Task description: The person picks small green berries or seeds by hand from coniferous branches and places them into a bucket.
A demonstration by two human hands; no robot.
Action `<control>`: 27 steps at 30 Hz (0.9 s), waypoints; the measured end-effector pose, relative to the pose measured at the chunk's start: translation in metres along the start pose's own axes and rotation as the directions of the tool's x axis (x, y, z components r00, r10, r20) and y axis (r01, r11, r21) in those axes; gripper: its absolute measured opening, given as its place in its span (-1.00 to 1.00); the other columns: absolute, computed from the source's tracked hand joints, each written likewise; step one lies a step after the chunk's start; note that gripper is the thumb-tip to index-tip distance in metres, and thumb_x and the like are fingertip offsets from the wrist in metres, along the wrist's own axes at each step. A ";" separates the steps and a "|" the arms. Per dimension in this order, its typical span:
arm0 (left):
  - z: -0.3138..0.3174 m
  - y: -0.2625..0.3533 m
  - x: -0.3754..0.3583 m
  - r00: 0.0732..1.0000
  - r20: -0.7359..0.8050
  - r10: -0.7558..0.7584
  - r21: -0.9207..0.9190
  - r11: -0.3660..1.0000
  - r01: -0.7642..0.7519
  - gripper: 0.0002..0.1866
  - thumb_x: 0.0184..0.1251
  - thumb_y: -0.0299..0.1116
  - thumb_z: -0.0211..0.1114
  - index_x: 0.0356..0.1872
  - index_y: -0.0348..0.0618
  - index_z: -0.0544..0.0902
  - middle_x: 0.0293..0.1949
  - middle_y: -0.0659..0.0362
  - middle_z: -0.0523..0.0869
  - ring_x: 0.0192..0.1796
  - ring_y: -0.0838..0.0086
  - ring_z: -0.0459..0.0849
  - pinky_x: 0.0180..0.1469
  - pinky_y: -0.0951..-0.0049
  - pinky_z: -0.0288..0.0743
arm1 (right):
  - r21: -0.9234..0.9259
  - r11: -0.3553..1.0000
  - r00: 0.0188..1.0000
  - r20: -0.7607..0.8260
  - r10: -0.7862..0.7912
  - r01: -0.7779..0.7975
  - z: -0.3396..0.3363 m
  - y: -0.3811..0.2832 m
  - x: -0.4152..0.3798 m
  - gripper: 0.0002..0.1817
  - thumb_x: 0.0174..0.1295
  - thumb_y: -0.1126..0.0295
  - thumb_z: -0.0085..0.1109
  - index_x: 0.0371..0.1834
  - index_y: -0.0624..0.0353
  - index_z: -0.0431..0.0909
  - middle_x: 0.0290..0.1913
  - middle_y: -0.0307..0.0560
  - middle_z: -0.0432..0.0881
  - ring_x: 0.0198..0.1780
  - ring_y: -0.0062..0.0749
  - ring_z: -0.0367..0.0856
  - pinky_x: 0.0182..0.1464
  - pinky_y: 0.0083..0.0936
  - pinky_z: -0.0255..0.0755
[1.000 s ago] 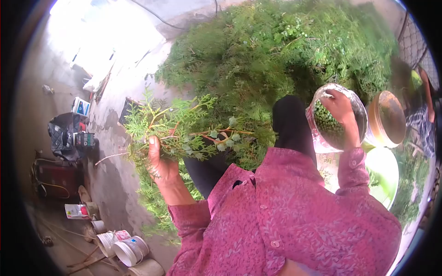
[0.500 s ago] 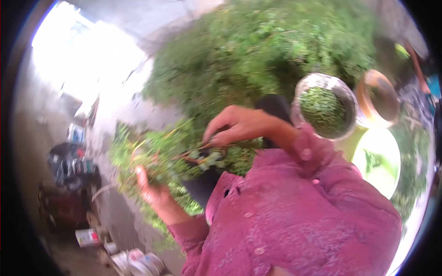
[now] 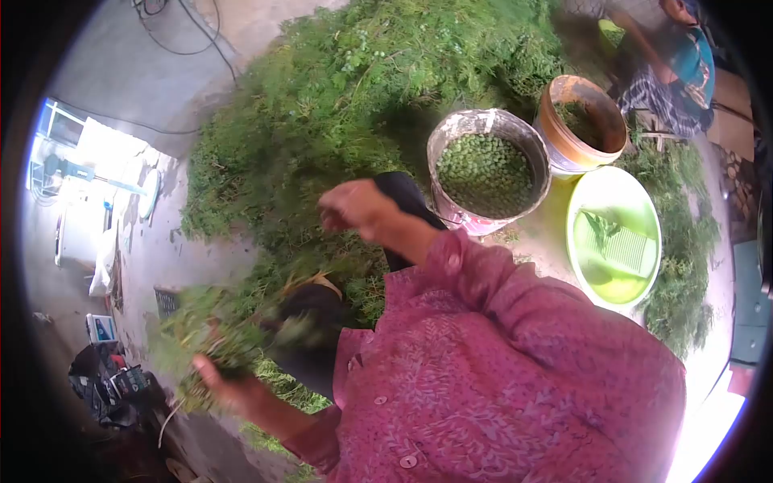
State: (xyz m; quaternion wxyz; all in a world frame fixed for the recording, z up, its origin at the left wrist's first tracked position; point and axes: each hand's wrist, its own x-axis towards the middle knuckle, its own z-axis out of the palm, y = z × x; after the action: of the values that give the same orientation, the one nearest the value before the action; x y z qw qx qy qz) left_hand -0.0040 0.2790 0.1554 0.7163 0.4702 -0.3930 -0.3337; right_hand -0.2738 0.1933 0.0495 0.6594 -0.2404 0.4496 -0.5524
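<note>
Head view: our left hand [image 3: 229, 386] clamps the sprig [image 3: 213, 334], light and floppy, best held by its stem; right hand [image 3: 354, 208] looks loosely curled, contents unclear.

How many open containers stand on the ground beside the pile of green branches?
3: a grey bucket of green berries nearest the right hand, an orange bucket behind it, and a green basin beside them. Foliage may hide others.

Bright daylight blows out the lower right corner, fisheye distortion bends the dark edges, and the branch [image 3: 217, 338] in the left hand [image 3: 229, 390] is motion-blurred.
</note>
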 end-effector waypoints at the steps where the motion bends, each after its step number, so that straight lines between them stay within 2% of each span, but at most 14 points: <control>1: -0.006 0.007 0.006 0.997 -0.005 -0.072 -0.155 0.985 0.070 -0.43 0.15 -0.14 0.25 0.05 -0.39 0.38 -0.01 -0.01 0.49 0.03 0.23 0.45 0.11 0.24 0.31 | 0.134 0.989 0.987 -0.139 0.079 -0.060 -0.016 -0.012 0.001 -0.84 0.11 0.40 0.15 -0.33 0.27 0.53 -0.44 -0.06 0.60 -0.53 -0.43 0.58 -0.48 -0.50 0.54; 4: -0.026 0.005 0.016 0.993 0.027 -0.114 -0.076 0.990 0.115 -0.44 0.17 -0.09 0.22 0.04 -0.34 0.40 -0.02 0.02 0.50 0.02 0.24 0.45 0.09 0.21 0.31 | 0.284 0.921 0.940 -0.289 -0.181 0.265 -0.065 -0.028 -0.012 -0.89 0.04 0.50 0.17 -0.35 0.23 0.56 -0.49 -0.13 0.60 -0.56 -0.49 0.56 -0.50 -0.60 0.49; 7: -0.041 -0.018 0.023 0.979 0.133 -0.155 -0.076 0.983 0.166 -0.48 0.18 -0.10 0.21 0.02 -0.32 0.44 -0.03 0.06 0.51 0.00 0.28 0.47 0.06 0.27 0.31 | -0.122 0.860 0.753 -0.433 -0.495 0.495 -0.118 -0.041 -0.029 -0.80 -0.04 0.62 0.11 -0.30 0.23 0.59 -0.46 -0.15 0.61 -0.43 -0.57 0.52 -0.36 -0.66 0.43; 8: -0.033 -0.022 0.018 0.984 0.106 -0.146 -0.064 0.986 0.154 -0.49 0.18 -0.11 0.20 0.01 -0.32 0.44 -0.03 0.06 0.52 -0.01 0.29 0.47 0.06 0.28 0.32 | -0.500 0.784 0.692 -0.415 -0.591 0.369 -0.149 -0.032 -0.028 -0.75 -0.06 0.54 0.13 -0.24 0.21 0.60 -0.39 -0.09 0.64 -0.40 -0.44 0.58 -0.28 -0.60 0.46; 9: -0.028 -0.027 0.015 0.988 0.077 -0.136 -0.052 0.989 0.141 -0.51 0.19 -0.13 0.20 0.01 -0.32 0.45 -0.03 0.06 0.52 -0.02 0.30 0.47 0.06 0.30 0.32 | -0.832 0.541 0.699 -0.317 -0.642 0.119 -0.168 -0.036 -0.042 -0.68 -0.09 0.39 0.12 -0.20 0.17 0.59 -0.31 -0.01 0.64 -0.30 -0.23 0.62 -0.16 -0.50 0.47; 10: -0.032 -0.030 0.017 0.968 0.173 -0.180 -0.074 0.978 0.195 -0.52 0.20 -0.14 0.19 0.01 -0.32 0.45 -0.02 0.07 0.52 -0.02 0.31 0.47 0.06 0.29 0.31 | -0.952 0.288 0.767 -0.261 -0.586 -0.104 -0.196 -0.025 -0.041 -0.63 -0.13 0.27 0.09 -0.20 0.14 0.60 -0.22 0.05 0.61 -0.17 -0.10 0.59 -0.05 -0.42 0.43; 11: -0.029 -0.030 0.016 0.968 0.173 -0.181 -0.077 0.977 0.197 -0.52 0.20 -0.14 0.19 0.01 -0.32 0.45 -0.02 0.07 0.52 -0.02 0.31 0.47 0.06 0.29 0.31 | -0.979 0.037 0.789 -0.184 -0.586 -0.201 -0.226 -0.007 -0.040 -0.62 -0.14 0.26 0.07 -0.22 0.16 0.60 -0.20 0.08 0.60 -0.13 -0.09 0.57 0.00 -0.38 0.40; 12: -0.026 -0.029 0.014 0.968 0.148 -0.204 -0.076 0.973 0.217 -0.53 0.20 -0.15 0.18 0.02 -0.32 0.45 -0.01 0.07 0.52 -0.03 0.31 0.48 0.05 0.29 0.32 | -0.933 0.025 0.853 -0.339 -0.397 -0.359 -0.242 -0.010 -0.045 -0.64 -0.14 0.25 0.07 -0.27 0.17 0.60 -0.18 0.11 0.58 -0.11 -0.10 0.56 0.01 -0.38 0.39; 14: -0.023 -0.025 0.013 0.966 0.117 -0.229 -0.066 0.969 0.237 -0.53 0.21 -0.16 0.18 0.02 -0.32 0.45 -0.01 0.07 0.52 -0.03 0.32 0.48 0.05 0.30 0.32 | -0.898 0.038 0.828 -0.419 -0.373 -0.438 -0.288 -0.006 -0.050 -0.73 -0.14 0.25 0.07 -0.45 0.16 0.64 -0.30 0.07 0.62 -0.20 -0.13 0.60 -0.05 -0.38 0.43; 17: -0.027 -0.026 0.014 0.958 0.113 -0.263 0.025 0.965 0.262 -0.55 0.22 -0.18 0.17 0.01 -0.32 0.45 -0.02 0.05 0.52 -0.04 0.30 0.48 0.03 0.28 0.33 | -0.742 0.450 0.714 -0.645 -0.274 -0.497 -0.332 -0.008 -0.051 -0.77 -0.15 0.28 0.07 -0.46 0.11 0.65 -0.36 0.03 0.64 -0.22 -0.17 0.62 -0.08 -0.41 0.44; 18: -0.032 -0.029 0.014 0.955 0.131 -0.265 0.065 0.964 0.259 -0.55 0.22 -0.17 0.17 0.00 -0.32 0.44 -0.04 0.05 0.53 -0.04 0.31 0.49 0.01 0.29 0.34 | -0.742 0.447 0.714 -0.645 -0.272 -0.499 -0.347 -0.007 -0.043 -0.77 -0.15 0.28 0.07 -0.46 0.11 0.65 -0.36 0.03 0.64 -0.22 -0.17 0.62 -0.08 -0.41 0.44; 20: -0.029 -0.032 0.011 0.953 0.142 -0.269 0.107 0.961 0.256 -0.55 0.22 -0.17 0.17 0.00 -0.31 0.44 -0.05 0.04 0.53 -0.05 0.31 0.49 0.00 0.30 0.35 | -0.720 0.373 0.645 -0.692 -0.324 -0.585 -0.379 0.004 -0.022 -0.83 -0.05 0.33 0.11 -0.53 0.15 0.65 -0.63 -0.15 0.61 -0.59 -0.44 0.59 -0.47 -0.51 0.48; 25: -0.018 -0.030 0.003 0.925 0.118 -0.362 0.046 0.932 0.359 -0.65 0.21 -0.26 0.19 -0.07 -0.29 0.49 -0.16 0.05 0.60 -0.12 0.34 0.55 -0.06 0.36 0.40 | -0.580 0.280 0.579 -0.810 -0.096 -0.765 -0.405 0.024 0.006 -0.79 0.00 0.42 0.04 -0.65 0.26 0.61 -0.65 -0.11 0.61 -0.61 -0.42 0.59 -0.52 -0.48 0.48; 27: -0.007 -0.029 0.002 0.920 0.117 -0.374 0.044 0.927 0.371 -0.68 0.21 -0.28 0.20 -0.10 -0.28 0.50 -0.17 0.04 0.60 -0.14 0.35 0.56 -0.07 0.35 0.41 | -0.463 0.278 0.488 -0.873 0.023 -0.841 -0.407 0.029 0.014 -0.77 0.02 0.42 0.02 -0.67 0.21 0.62 -0.64 -0.12 0.61 -0.61 -0.43 0.60 -0.51 -0.43 0.49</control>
State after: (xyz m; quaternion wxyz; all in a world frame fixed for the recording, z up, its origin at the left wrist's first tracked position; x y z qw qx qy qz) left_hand 0.0004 0.2705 0.1268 0.6092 0.5222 -0.3433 -0.4882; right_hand -0.6087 0.2611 -0.1744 0.3264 -0.1450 0.9331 -0.0421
